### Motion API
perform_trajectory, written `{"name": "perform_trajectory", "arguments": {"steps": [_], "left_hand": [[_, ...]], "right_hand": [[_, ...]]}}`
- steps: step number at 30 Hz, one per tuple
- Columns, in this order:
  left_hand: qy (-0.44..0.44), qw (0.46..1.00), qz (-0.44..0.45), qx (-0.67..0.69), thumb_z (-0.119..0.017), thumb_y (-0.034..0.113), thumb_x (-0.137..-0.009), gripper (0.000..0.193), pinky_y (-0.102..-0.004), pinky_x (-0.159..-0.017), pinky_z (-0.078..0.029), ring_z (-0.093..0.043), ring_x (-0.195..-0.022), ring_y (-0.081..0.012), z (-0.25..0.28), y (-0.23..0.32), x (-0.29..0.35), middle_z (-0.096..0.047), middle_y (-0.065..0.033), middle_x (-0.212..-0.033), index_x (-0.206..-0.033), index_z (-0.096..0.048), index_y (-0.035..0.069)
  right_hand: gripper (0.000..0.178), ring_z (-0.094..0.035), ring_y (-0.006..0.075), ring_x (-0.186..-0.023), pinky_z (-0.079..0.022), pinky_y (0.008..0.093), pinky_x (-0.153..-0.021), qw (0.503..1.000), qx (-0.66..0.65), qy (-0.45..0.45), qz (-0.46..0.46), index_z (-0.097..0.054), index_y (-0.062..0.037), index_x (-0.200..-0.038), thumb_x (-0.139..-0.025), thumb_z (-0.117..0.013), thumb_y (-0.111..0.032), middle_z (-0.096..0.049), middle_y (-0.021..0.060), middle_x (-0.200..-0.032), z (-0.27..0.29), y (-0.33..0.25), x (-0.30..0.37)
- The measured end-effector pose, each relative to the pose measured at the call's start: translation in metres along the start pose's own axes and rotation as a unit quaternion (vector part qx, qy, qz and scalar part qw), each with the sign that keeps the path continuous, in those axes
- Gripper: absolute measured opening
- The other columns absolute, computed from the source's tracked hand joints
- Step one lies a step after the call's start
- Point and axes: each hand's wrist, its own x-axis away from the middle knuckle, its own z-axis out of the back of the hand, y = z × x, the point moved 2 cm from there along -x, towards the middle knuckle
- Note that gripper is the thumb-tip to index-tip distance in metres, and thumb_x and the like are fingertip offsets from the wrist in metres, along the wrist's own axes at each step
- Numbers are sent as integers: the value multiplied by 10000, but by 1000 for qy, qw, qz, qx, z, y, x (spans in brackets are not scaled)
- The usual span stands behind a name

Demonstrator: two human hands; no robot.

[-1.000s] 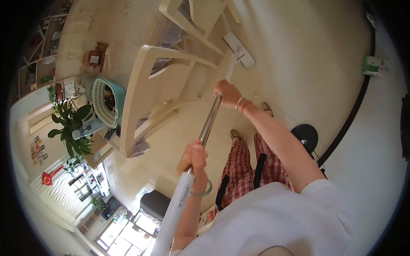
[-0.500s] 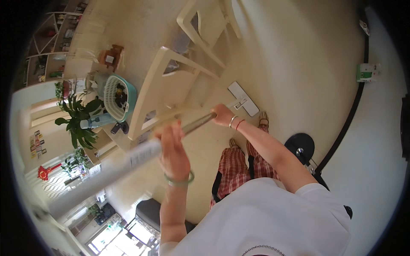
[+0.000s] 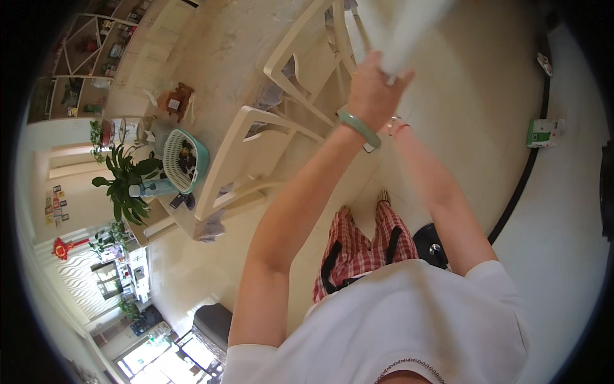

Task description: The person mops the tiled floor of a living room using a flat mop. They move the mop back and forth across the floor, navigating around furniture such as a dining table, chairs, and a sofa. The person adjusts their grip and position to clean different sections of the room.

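Note:
My left hand is raised near the upper middle, closed round the pole of a flat mop. A pale green bangle circles that wrist. The pole's upper part is pale and smeared by motion, running off past the top edge. Behind the left wrist is my right hand, mostly covered, with a silver bracelet and a red cord; its fingers are hidden. Only edges of the white mop head show on the floor beyond my left wrist.
Pale wooden chairs stand along a table on the left. On it are a teal-and-white basket, a blue bottle and a leafy plant. A black round base is beside my right leg. A green-and-white package lies by the right wall.
The pole has swung from the lower left to the upper right, carrying my left hand up and right. My right hand has moved up and right, now behind the left wrist.

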Motion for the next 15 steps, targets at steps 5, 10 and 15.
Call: {"name": "perform_trajectory", "arguments": {"steps": [5,10,15], "left_hand": [[32,940,-297,-167,-674,141,-809,312,-327,-802,-480,-611,-947,-255,20,-41,-6,-655,-123,-1008,-1101,-633,38],[136,911,-217,-323,-706,237,-807,417,-362,-867,-462,-579,-1025,-318,144,-124,-49,-638,-132,-1090,-1180,-615,74],[208,813,-219,-498,-692,427,-801,613,-392,-864,-465,-580,-1035,-311,182,-157,-89,-592,-145,-1179,-1295,-527,103]], "right_hand": [[428,-652,217,-838,-569,393,-787,998,-26,26,-57,-494,-6,-1203,-839,-643,-174,-614,94,-1017,65,-13,66],[328,-634,160,-744,-562,282,-582,960,26,28,-277,-446,15,-1158,-869,-573,-73,-570,74,-843,106,40,88],[159,-417,32,-438,-361,177,-338,908,-53,84,-408,-473,-22,-996,-853,-542,-18,-536,59,-742,102,73,104]]}}
